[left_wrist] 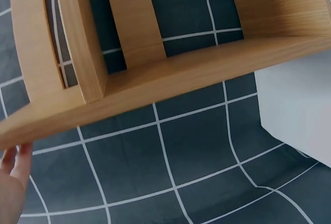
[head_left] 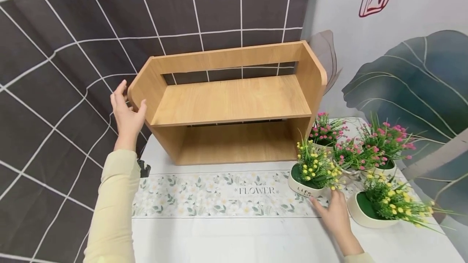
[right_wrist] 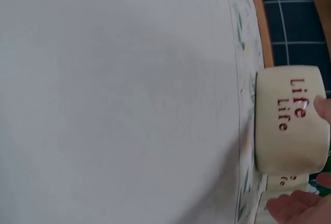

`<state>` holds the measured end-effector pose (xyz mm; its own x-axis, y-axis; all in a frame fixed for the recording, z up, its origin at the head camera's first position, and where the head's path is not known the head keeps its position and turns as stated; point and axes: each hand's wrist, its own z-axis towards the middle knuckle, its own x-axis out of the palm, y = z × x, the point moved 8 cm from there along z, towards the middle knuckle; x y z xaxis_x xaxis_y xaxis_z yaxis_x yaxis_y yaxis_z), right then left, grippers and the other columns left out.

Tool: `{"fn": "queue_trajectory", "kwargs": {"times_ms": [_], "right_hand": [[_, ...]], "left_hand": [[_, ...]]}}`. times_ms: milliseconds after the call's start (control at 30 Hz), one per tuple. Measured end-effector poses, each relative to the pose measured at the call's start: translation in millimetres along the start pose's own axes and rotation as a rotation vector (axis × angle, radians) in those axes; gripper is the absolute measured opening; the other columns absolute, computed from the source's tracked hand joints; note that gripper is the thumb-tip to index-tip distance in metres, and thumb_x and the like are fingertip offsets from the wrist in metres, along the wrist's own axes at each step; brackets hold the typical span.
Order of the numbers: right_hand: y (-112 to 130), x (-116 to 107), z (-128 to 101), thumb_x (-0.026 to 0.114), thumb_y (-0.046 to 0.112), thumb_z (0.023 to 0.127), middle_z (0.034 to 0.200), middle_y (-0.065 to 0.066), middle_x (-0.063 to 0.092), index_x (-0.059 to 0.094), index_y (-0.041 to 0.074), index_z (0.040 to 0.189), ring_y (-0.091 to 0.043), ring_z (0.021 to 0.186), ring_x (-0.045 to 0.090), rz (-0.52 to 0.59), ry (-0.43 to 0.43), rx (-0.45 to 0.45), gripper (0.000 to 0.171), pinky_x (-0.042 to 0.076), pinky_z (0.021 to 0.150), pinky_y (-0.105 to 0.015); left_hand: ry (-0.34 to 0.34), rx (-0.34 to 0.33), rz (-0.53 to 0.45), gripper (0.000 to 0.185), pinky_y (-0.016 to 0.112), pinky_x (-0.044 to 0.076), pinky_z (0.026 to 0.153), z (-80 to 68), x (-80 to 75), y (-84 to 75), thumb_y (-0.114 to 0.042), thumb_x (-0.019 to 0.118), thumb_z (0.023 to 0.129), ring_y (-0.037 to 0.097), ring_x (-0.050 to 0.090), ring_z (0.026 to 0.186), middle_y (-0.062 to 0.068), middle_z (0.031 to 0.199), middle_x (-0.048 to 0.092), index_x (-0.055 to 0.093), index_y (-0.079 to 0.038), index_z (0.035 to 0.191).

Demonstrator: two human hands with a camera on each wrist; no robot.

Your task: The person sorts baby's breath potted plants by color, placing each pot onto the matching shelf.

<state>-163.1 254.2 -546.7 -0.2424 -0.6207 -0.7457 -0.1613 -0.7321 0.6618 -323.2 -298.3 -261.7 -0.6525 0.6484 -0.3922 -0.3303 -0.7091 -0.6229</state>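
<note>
Cream-sided: watch the yellow-flowered pot [head_left: 305, 188], on the floral runner [head_left: 204, 198] before the shelf's [head_left: 234, 96] right end, for tipping if caught off-centre by the loosely open right hand [head_left: 334, 214]. Runs lengthwise left to right, slanting nearer rightward, lettering facing the person, with left hand [head_left: 126, 119] likewise spread at the shelf's left side.

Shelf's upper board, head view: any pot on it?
No, the upper board shows bare wood from end to end.
</note>
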Motion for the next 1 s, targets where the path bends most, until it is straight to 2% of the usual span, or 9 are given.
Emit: {"fn": "queue_trajectory", "kwargs": {"times_ms": [100, 233, 400, 467, 633, 767, 833, 1000], "right_hand": [[-2.6, 1.6, 4.0, 0.070, 0.027, 0.082, 0.119, -0.041, 0.039, 0.036, -0.024, 0.124, -0.053, 0.110, 0.039, 0.028, 0.007, -0.031, 0.074, 0.034, 0.094, -0.064], [-8.3, 6.9, 9.0, 0.071, 0.030, 0.081, 0.120, -0.039, 0.041, 0.032, -0.017, 0.136, -0.050, 0.112, 0.039, 0.065, 0.050, -0.053, 0.082, 0.034, 0.094, -0.065], [-16.1, 15.3, 16.3, 0.072, 0.032, 0.081, 0.124, -0.038, 0.039, 0.027, -0.015, 0.140, -0.048, 0.113, 0.036, 0.107, 0.137, -0.024, 0.087, 0.033, 0.096, -0.065], [-17.7, 18.3, 20.3, 0.071, 0.032, 0.082, 0.128, -0.038, 0.037, 0.027, -0.013, 0.140, -0.051, 0.117, 0.037, 0.142, 0.173, -0.008, 0.086, 0.034, 0.098, -0.064], [-14.5, 22.8, 33.6, 0.074, 0.026, 0.082, 0.139, -0.033, 0.038, 0.032, -0.006, 0.141, -0.053, 0.125, 0.038, 0.233, 0.188, -0.053, 0.080, 0.035, 0.102, -0.059], [-15.3, 25.2, 39.3, 0.075, 0.024, 0.080, 0.136, -0.031, 0.044, 0.034, -0.005, 0.141, -0.048, 0.125, 0.042, 0.242, 0.189, -0.061, 0.079, 0.035, 0.103, -0.057], [-16.7, 26.4, 39.6, 0.074, 0.025, 0.081, 0.135, -0.031, 0.046, 0.034, -0.006, 0.141, -0.047, 0.125, 0.043, 0.236, 0.206, -0.046, 0.078, 0.035, 0.103, -0.056], [-16.3, 25.8, 39.1, 0.074, 0.024, 0.081, 0.136, -0.030, 0.045, 0.032, -0.006, 0.141, -0.047, 0.125, 0.043, 0.258, 0.226, -0.027, 0.079, 0.036, 0.103, -0.055]], "left_hand": [[0.028, -0.039, -0.006, 0.065, 0.008, 0.042, 0.073, 1.2, -2.0, 6.5, -0.002, 0.062, 0.084, 0.017, 0.053, 0.109, 0.013, 0.136, 0.043, 0.037, -0.013, 0.143], [0.077, -0.073, 0.008, 0.066, 0.007, 0.043, 0.072, 1.4, -5.0, 13.4, -0.002, 0.063, 0.083, 0.009, 0.054, 0.102, 0.011, 0.131, 0.049, 0.038, -0.015, 0.143], [0.122, -0.062, -0.019, 0.064, 0.006, 0.043, 0.071, 1.2, -5.7, 15.5, 0.000, 0.063, 0.082, -0.006, 0.051, 0.092, 0.010, 0.120, 0.055, 0.041, -0.013, 0.141], [0.127, -0.053, -0.042, 0.064, 0.006, 0.043, 0.070, 1.8, -5.8, 15.8, 0.001, 0.063, 0.082, -0.009, 0.049, 0.088, 0.006, 0.116, 0.056, 0.042, -0.012, 0.140], [0.157, -0.050, -0.056, 0.063, 0.005, 0.043, 0.069, 4.0, -6.2, 15.5, 0.002, 0.063, 0.081, -0.010, 0.049, 0.086, 0.002, 0.113, 0.056, 0.044, -0.012, 0.140], [0.200, -0.070, -0.037, 0.063, 0.005, 0.043, 0.068, 3.4, -4.6, 18.8, 0.001, 0.063, 0.082, -0.010, 0.048, 0.087, 0.009, 0.117, 0.057, 0.044, -0.014, 0.140], [0.215, -0.078, -0.036, 0.064, 0.005, 0.042, 0.067, 3.4, -3.2, 21.7, 0.001, 0.064, 0.082, -0.010, 0.047, 0.087, 0.009, 0.118, 0.056, 0.044, -0.015, 0.141], [0.235, -0.065, -0.114, 0.067, 0.008, 0.042, 0.076, 6.5, -2.4, 20.0, 0.006, 0.065, 0.081, -0.007, 0.048, 0.091, 0.004, 0.116, 0.053, 0.042, -0.010, 0.142]]}}
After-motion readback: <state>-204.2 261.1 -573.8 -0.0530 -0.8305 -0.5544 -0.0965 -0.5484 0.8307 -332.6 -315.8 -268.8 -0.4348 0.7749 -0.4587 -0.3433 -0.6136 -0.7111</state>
